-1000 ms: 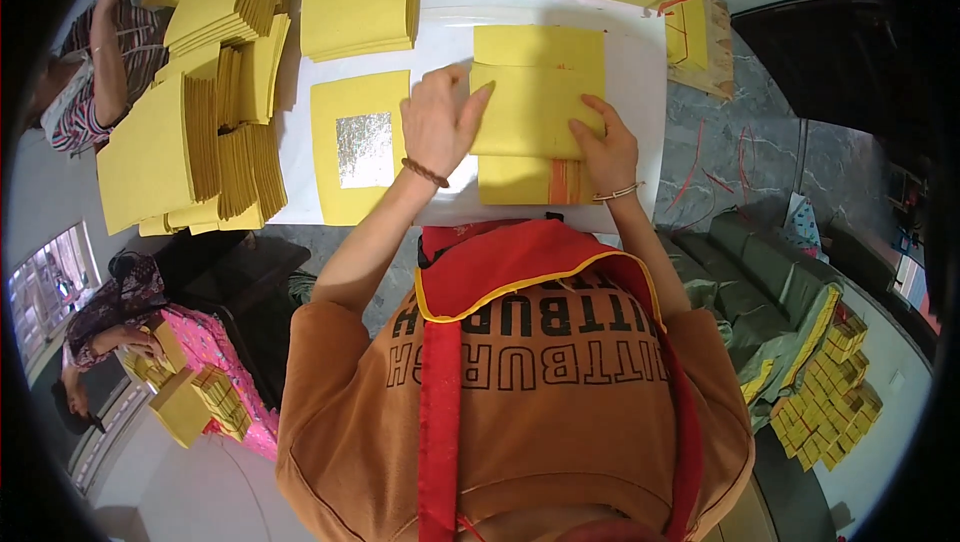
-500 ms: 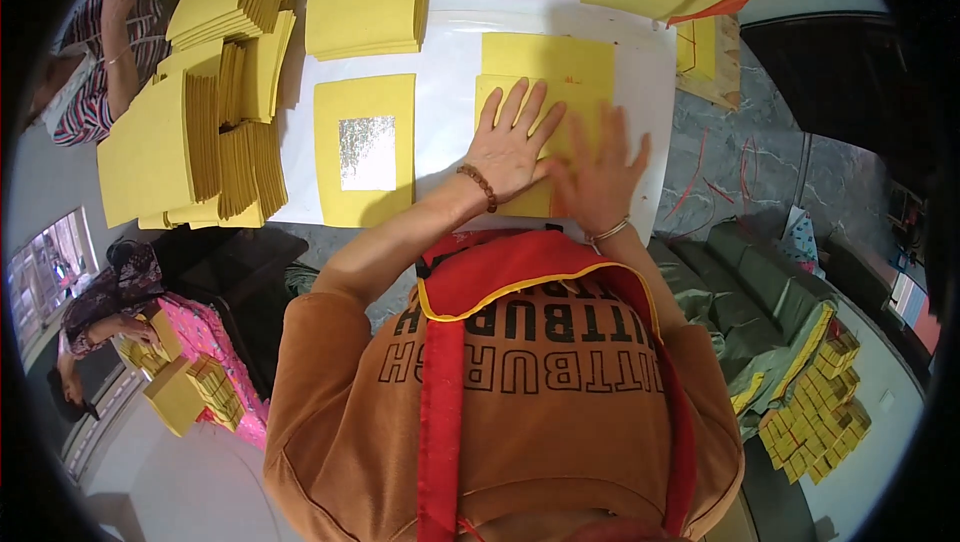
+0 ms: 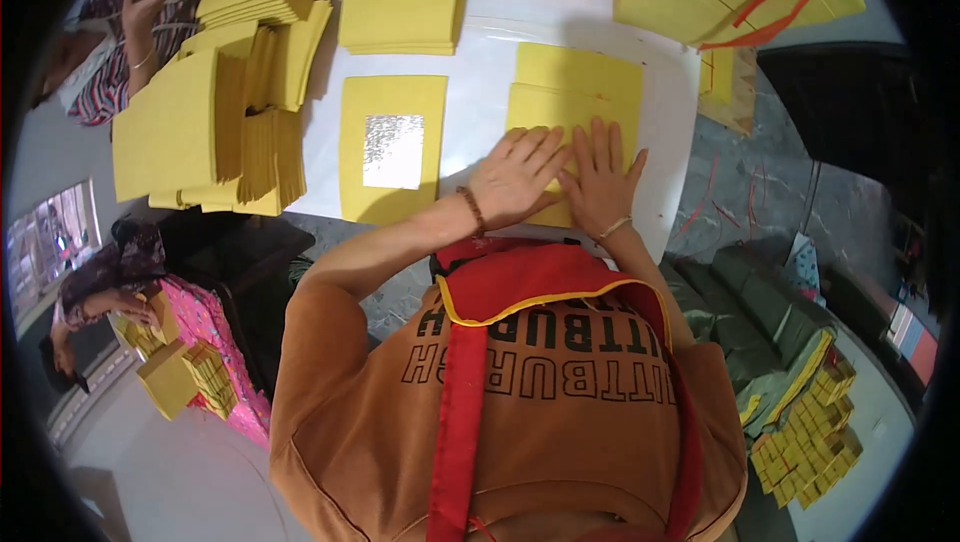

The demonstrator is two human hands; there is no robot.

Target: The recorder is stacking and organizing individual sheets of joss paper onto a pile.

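Note:
Both hands press flat on yellow paper sheets (image 3: 578, 64) that overlap near the front edge of the table. My left hand (image 3: 518, 180), with a beaded bracelet at the wrist, lies on the near left part, fingers straight and close together. Beside it my right hand (image 3: 602, 190) rests with its fingers spread and its thumb near the left hand. Neither hand grasps anything. To the left lies a single yellow sheet (image 3: 350, 102) with a silver foil square (image 3: 393, 154) on it.
Stacks of folded yellow paper (image 3: 165, 137) crowd the left, with another stack (image 3: 400, 10) at the back. A large yellow piece with red ribbon (image 3: 785, 7) lies back right. Co-workers' hands (image 3: 145, 12) show at far left. Bundled yellow packs (image 3: 805, 442) sit at lower right.
My left hand has slid back toward me over the sheets, its fingers drawing together. The right hand, blurred before, now lies sharp and flat. The whole view has shifted slightly.

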